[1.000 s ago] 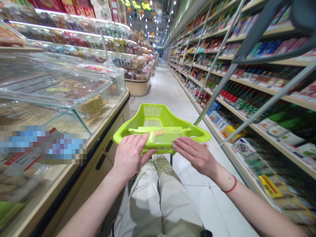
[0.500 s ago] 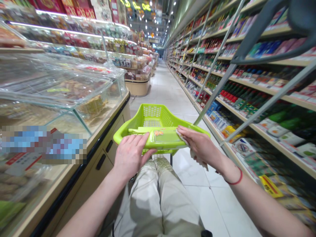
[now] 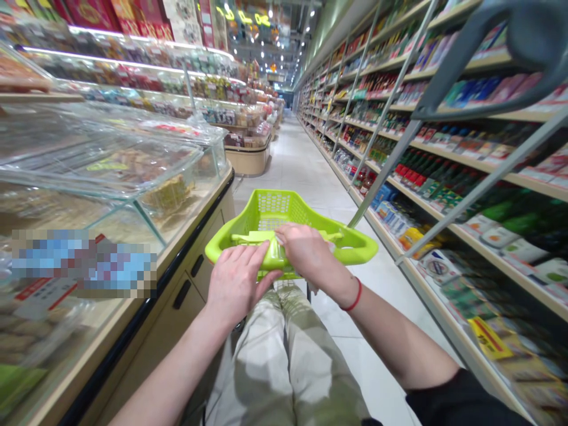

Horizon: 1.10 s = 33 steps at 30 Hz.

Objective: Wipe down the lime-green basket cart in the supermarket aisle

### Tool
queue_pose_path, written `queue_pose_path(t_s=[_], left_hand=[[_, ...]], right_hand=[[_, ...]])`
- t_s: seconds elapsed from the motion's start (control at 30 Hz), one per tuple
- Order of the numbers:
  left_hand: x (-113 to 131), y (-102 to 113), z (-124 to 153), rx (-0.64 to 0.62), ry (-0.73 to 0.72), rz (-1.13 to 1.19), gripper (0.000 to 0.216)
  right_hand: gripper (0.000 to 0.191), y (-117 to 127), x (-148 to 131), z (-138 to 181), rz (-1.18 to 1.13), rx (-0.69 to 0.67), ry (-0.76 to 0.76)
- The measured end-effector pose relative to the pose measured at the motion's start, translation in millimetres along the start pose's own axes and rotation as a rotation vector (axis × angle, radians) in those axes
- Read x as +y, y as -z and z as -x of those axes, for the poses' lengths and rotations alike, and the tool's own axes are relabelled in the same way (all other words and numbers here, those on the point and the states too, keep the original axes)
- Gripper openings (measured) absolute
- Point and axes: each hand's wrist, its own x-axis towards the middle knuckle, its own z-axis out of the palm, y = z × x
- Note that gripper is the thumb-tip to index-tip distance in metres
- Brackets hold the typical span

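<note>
A lime-green shopping cart (image 3: pixel 284 198) stands in front of me in a supermarket aisle. My left hand (image 3: pixel 235 278) lies flat on the left part of the cart's handle bar (image 3: pixel 355 245), fingers stretched out and holding nothing. My right hand (image 3: pixel 304 251) presses down on the middle of the handle with its fingers curled over a white cloth, of which only a small edge shows at the fingertips. A red band circles my right wrist. The cart basket looks to hold nothing.
Glass-covered food display counters (image 3: pixel 133 177) run along the left, with a wooden cabinet below. Long stocked shelves (image 3: pixel 444 160) line the right. Grey metal bars (image 3: pixel 479 89) slant across the upper right. The tiled aisle floor (image 3: pixel 302 160) runs ahead. My light trousers (image 3: pixel 284 355) show below.
My right hand has slid left along the handle, from its right end to the middle, with the white cloth under it. The left hand has stayed in place.
</note>
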Motion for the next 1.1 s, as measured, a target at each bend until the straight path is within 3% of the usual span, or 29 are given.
queue_pose_path(t_s=[0.17, 0.47, 0.63, 0.9, 1.1], left_hand=[[-1.0, 0.4, 0.9, -0.014, 0.014, 0.007, 0.051], [-1.4, 1.0, 0.9, -0.019, 0.021, 0.006, 0.052], [-0.6, -0.3, 0.6, -0.017, 0.022, 0.017, 0.053], [-0.7, 0.6, 0.9, -0.047, 0.030, 0.031, 0.052], [-2.2, 0.3, 2.9, -0.051, 0.056, 0.058, 0.052]], right_hand=[[0.028, -0.7, -9.5, -3.3, -0.072, 0.003, 0.020], [0.031, 22.3, 50.1, 23.2, -0.139, 0.007, -0.229], [0.029, 15.7, 48.5, 28.3, -0.069, 0.087, -0.296], [0.029, -7.6, -5.9, 10.9, -0.019, 0.127, -0.070], [0.020, -15.5, -10.6, 19.2, -0.049, 0.257, 0.176]])
